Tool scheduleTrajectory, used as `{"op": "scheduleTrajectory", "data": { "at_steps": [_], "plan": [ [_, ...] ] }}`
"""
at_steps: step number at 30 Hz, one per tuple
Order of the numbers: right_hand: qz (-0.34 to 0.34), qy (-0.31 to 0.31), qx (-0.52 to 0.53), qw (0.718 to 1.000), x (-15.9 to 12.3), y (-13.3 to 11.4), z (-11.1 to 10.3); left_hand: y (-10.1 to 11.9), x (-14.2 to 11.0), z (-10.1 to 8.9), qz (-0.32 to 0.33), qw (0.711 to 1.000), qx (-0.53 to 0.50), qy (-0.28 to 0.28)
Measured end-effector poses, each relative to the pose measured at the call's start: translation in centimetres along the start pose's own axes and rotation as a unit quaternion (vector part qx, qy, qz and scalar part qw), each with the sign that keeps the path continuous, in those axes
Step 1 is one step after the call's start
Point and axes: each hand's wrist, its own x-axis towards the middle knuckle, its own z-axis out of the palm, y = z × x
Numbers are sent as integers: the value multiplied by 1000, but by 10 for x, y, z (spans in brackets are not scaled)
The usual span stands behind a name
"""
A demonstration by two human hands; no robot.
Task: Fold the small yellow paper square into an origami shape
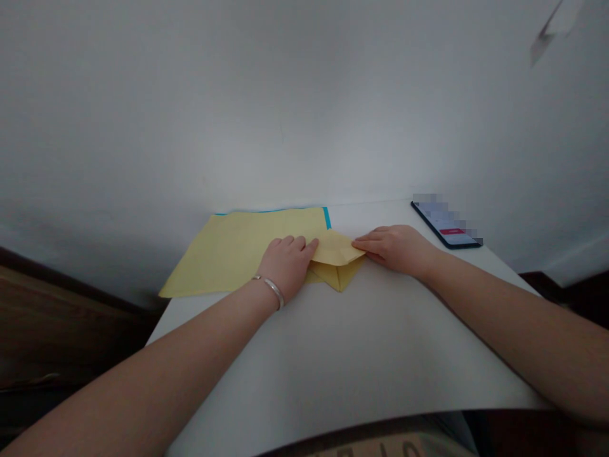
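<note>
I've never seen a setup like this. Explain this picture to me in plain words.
There is no machine here, just a person working bare-handed. One camera worn on the head looks forward and down, so this is roughly the wearer's own view. On the white table lie a large yellow sheet, with a blue strip showing along its far edge, and, at the right, a phone. The left hand, with a silvery bracelet at the wrist, and the right hand hold a folded yellow paper between them.

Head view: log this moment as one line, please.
left hand: touching folded yellow paper, left side | right hand: touching its right corner | larger yellow sheet: flat, left | phone: right, on white table
</note>
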Motion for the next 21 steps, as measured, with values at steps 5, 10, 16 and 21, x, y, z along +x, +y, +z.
{"op": "scheduleTrajectory", "data": {
  "at_steps": [5, 10, 16, 21],
  "plan": [
    [-35, -12, -31, 999, 0, -2, 0, -2, 1, 2, -12, 1000, -17, -11],
    [-47, -30, -46, 997, 1, -3, -3, 0, 1, -4, -15, 999, -16, -34],
    [-52, -38, -37, 997, 2, -2, -6, 2, 2, -8, 9, 999, -7, -47],
    [-39, -41, -6, 998, 2, -2, -7, 1, 2, -10, 16, 999, -14, -46]
  ]
}}
